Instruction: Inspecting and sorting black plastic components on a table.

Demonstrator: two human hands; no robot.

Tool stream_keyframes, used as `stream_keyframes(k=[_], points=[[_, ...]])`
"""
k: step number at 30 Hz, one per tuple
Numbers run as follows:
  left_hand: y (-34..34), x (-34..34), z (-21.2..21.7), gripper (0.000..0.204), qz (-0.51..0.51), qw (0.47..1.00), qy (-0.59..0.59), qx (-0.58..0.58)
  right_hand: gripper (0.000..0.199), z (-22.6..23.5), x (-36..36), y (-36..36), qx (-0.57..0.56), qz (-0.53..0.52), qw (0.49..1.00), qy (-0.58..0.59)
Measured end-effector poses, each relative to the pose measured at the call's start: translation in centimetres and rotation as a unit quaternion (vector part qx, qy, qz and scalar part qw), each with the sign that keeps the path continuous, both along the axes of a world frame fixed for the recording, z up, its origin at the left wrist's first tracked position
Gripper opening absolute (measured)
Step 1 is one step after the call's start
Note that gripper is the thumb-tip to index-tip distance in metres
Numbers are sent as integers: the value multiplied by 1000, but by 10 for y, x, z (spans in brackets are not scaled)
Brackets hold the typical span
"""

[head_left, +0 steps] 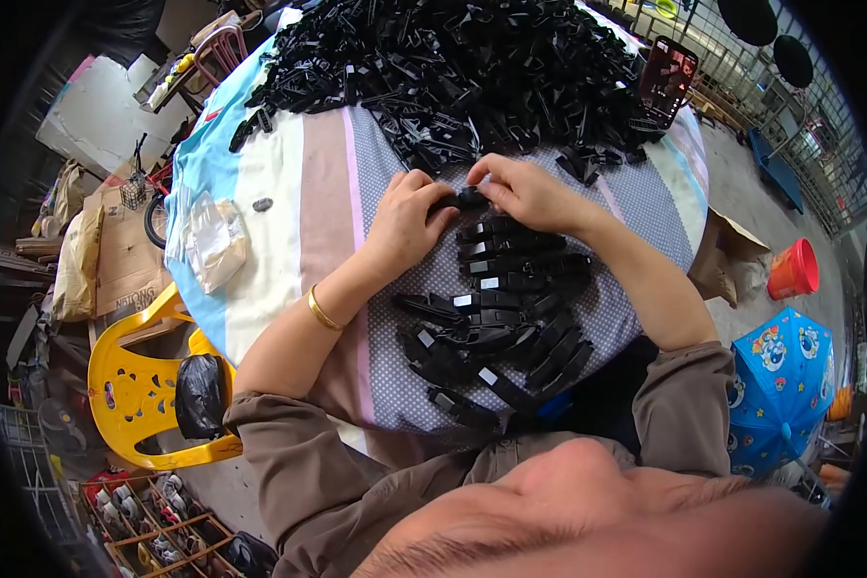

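Together, my left grip (409, 220) and right grip (525, 193) are clamped on one small black plastic piece (468, 198), the left fingers and thumb at one end, the right thumb and fingertips at the other; my fingers hide part of it. It is near the middle of the tabletop (328, 231), between two gatherings of black parts. On my side lies one group of slim, slightly glossy strips (496, 332), overlapping too much for a sure count, a few bearing small whitish patches. Beyond my fingers spreads one broad heap (472, 72) of hard, angular black plastic, far too many to number. Underneath is one soft cloth (272, 159), striped in blue, cream, brown and dotted grey.

One smooth metal bangle (324, 310) circles my left forearm. To the left lie one small dark oval (262, 204) and one crinkled, see-through plastic bag (214, 241); at the heap's right stands one flat phone (668, 82). Past the edge I count one yellow moulded chair (149, 380), one tapered red bucket (790, 272) and one domed blue umbrella (785, 390).
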State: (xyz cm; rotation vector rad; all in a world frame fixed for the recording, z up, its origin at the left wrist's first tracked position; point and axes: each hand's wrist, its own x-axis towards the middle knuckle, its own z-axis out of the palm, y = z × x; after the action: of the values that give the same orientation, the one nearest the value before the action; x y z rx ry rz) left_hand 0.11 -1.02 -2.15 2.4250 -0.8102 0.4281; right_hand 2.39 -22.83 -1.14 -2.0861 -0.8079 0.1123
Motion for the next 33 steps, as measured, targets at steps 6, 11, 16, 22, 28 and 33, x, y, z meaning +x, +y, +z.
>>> stream_keyframes(k=[6, 11, 16, 22, 28, 33], points=[[1, 3, 2, 21, 1, 999, 35, -22, 24, -8, 6, -2, 34, 21, 996, -75], [3, 3, 5, 23, 2, 999, 49, -11, 26, 2, 0, -4, -41, -24, 974, -223], [0, 5, 5, 23, 29, 997, 54, -35, 23, 3, 5, -14, -115, -16, 961, -249], [1, 12, 6, 23, -2, 996, 75, -50, 22, -1, 13, 2, -41, 56, 979, -191], [0, 11, 9, 22, -37, 992, 114, -50, 22, 3, 12, -6, -37, 89, 988, -125], [6, 16, 16, 22, -104, 991, 80, -4, 16, 13, 14, -23, 48, 38, 997, -56]])
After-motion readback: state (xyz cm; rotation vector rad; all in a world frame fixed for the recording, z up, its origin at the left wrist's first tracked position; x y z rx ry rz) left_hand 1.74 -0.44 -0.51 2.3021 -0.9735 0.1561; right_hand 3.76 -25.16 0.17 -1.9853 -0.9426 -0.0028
